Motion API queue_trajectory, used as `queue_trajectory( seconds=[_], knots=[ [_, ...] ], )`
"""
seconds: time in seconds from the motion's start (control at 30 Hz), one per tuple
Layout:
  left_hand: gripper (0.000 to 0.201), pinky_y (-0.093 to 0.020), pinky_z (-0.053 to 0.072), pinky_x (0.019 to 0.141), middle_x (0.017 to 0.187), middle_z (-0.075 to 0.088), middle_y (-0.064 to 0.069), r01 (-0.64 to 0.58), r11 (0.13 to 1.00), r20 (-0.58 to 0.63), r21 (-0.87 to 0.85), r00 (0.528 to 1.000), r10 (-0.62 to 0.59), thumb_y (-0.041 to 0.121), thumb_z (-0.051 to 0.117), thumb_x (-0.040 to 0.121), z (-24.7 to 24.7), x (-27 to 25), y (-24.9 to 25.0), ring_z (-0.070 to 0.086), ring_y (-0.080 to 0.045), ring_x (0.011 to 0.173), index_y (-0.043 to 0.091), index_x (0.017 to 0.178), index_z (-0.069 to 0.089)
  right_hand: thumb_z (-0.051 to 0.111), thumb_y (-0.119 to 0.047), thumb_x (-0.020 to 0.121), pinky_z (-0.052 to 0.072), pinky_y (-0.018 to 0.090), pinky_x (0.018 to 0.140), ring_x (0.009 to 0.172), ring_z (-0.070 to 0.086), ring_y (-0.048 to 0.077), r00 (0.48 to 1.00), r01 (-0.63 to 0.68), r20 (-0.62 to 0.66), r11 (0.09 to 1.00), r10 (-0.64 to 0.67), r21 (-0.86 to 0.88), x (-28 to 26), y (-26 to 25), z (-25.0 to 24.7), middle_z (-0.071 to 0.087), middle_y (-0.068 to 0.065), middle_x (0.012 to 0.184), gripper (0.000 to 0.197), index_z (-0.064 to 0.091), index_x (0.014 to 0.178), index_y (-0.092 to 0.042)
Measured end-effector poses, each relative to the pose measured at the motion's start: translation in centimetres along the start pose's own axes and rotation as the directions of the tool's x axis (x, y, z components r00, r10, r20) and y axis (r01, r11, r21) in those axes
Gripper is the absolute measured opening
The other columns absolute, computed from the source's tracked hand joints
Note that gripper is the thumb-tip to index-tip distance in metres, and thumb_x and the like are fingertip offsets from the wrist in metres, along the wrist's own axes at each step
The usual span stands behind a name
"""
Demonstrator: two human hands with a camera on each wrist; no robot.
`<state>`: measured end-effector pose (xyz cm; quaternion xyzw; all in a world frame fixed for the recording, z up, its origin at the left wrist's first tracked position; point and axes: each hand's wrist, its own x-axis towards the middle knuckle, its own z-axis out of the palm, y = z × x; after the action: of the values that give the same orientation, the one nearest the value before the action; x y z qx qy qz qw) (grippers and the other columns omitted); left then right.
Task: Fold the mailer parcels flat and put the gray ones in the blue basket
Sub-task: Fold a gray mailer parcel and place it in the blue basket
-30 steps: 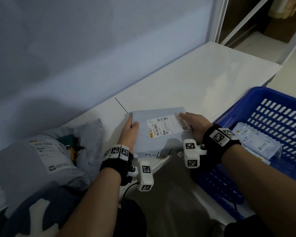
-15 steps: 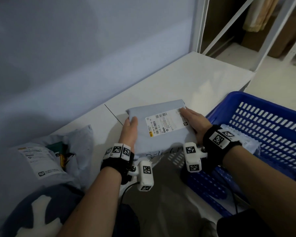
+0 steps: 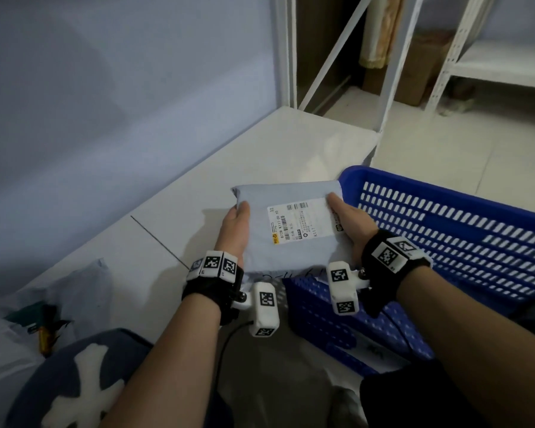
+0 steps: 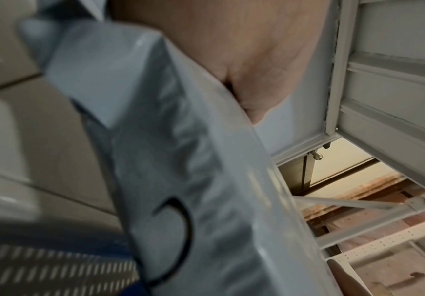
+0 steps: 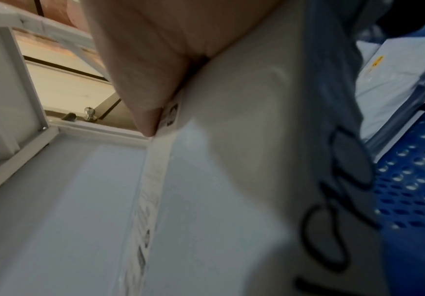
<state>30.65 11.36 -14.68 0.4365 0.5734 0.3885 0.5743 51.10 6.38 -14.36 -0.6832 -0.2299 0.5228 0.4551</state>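
Observation:
A folded gray mailer parcel [image 3: 288, 251] with a white shipping label hangs in the air between both hands, over the gap between the white table and the blue basket [image 3: 464, 239]. My left hand [image 3: 237, 225] grips its left edge, thumb on top. My right hand [image 3: 348, 219] grips its right edge, thumb on the label. In the left wrist view the gray parcel [image 4: 180, 160] fills the frame beneath my thumb [image 4: 254, 84]. In the right wrist view the parcel [image 5: 257, 160] shows black handwriting, with my thumb [image 5: 150, 96] on the label's edge. The fingers under the parcel are hidden.
The white table [image 3: 198, 211] runs along a blue-gray wall. More mailers [image 3: 44, 313] lie in a heap at its left end. Another gray parcel [image 5: 388, 84] lies inside the basket. White shelf posts [image 3: 389, 63] stand behind the table's far end.
Both hands have lifted the folded parcel off the table and carried it right, towards the blue basket. The view has swung right as well.

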Motion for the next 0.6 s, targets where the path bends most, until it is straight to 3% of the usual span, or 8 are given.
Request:
queue_trajectory(
  seconds=[0.07,0.1,0.2,0.3,0.43,0.53,0.6],
  knots=[
    [0.042,-0.044,0.057,0.087,0.113,0.07,-0.013,-0.007,1.0,0.035,0.023,0.999,0.007,0.04,0.038,0.104,1.6,0.0,0.2,0.069,-0.029,0.098,0.01,0.124,0.059,0.056,-0.076,0.06,0.05,0.051,0.096,0.097,0.068,0.032,1.0,0.0,-0.025,1.0,0.0,-0.032,0.9,0.5,-1.7,0.073,0.007,0.103,0.068,0.069,0.097,-0.021],
    [0.042,-0.046,0.057,0.088,0.112,0.07,-0.013,-0.006,0.999,0.055,0.038,0.999,0.004,0.04,0.038,0.104,2.5,-0.1,0.3,0.069,-0.029,0.098,0.01,0.123,0.059,0.052,-0.077,0.062,0.049,0.052,0.097,0.099,0.067,0.032,0.999,-0.003,-0.035,0.999,0.001,-0.048,1.1,0.8,-2.5,0.072,0.007,0.105,0.068,0.067,0.097,-0.021],
    [0.043,-0.051,0.055,0.091,0.111,0.07,-0.011,-0.006,0.994,0.111,0.11,0.994,-0.006,0.044,0.036,0.102,4.6,0.0,0.7,0.069,-0.03,0.099,0.013,0.121,0.06,0.041,-0.066,0.086,0.047,0.049,0.098,0.099,0.064,0.032,0.997,0.012,-0.075,0.995,-0.019,-0.103,-0.6,0.2,-3.9,0.069,0.011,0.104,0.052,0.062,0.09,-0.019],
    [0.048,-0.055,0.055,0.091,0.111,0.071,-0.011,-0.01,0.986,0.141,0.168,0.99,-0.014,0.051,0.036,0.095,6.2,0.5,0.8,0.07,-0.031,0.098,0.018,0.119,0.06,0.034,-0.058,0.095,0.046,0.047,0.099,0.1,0.062,0.032,0.99,0.022,-0.136,0.99,-0.041,-0.136,-0.8,-0.1,-5.2,0.065,0.013,0.105,0.053,0.059,0.092,-0.011],
    [0.038,-0.054,0.055,0.09,0.11,0.07,-0.012,-0.015,0.979,0.169,0.201,0.985,-0.02,0.047,0.034,0.1,7.8,0.7,1.9,0.069,-0.032,0.098,0.02,0.111,0.059,0.034,-0.059,0.096,0.047,0.038,0.092,0.088,0.06,0.024,0.978,0.031,-0.199,0.992,-0.055,-0.122,-0.1,-0.1,-6.7,0.062,0.006,0.091,0.055,0.058,0.095,-0.01],
    [0.035,-0.052,0.056,0.089,0.107,0.07,-0.012,-0.022,0.98,0.204,0.199,0.979,-0.02,0.043,0.033,0.104,8.8,0.6,2.7,0.069,-0.03,0.097,0.019,0.111,0.058,0.034,-0.062,0.094,0.048,0.039,0.093,0.088,0.061,0.024,0.971,0.011,-0.234,0.994,-0.037,-0.11,0.5,0.3,-7.6,0.064,0.007,0.094,0.062,0.059,0.108,-0.007],
    [0.034,-0.049,0.057,0.087,0.104,0.071,-0.01,-0.021,0.982,0.235,0.186,0.972,-0.024,0.04,0.033,0.104,9.3,1.0,2.6,0.07,-0.028,0.094,0.018,0.109,0.058,0.035,-0.058,0.097,0.045,0.034,0.085,0.078,0.057,0.019,0.966,0.005,-0.256,0.994,-0.033,-0.108,0.3,0.5,-8.0,0.06,0.003,0.084,0.052,0.056,0.1,-0.011]
  ],
)
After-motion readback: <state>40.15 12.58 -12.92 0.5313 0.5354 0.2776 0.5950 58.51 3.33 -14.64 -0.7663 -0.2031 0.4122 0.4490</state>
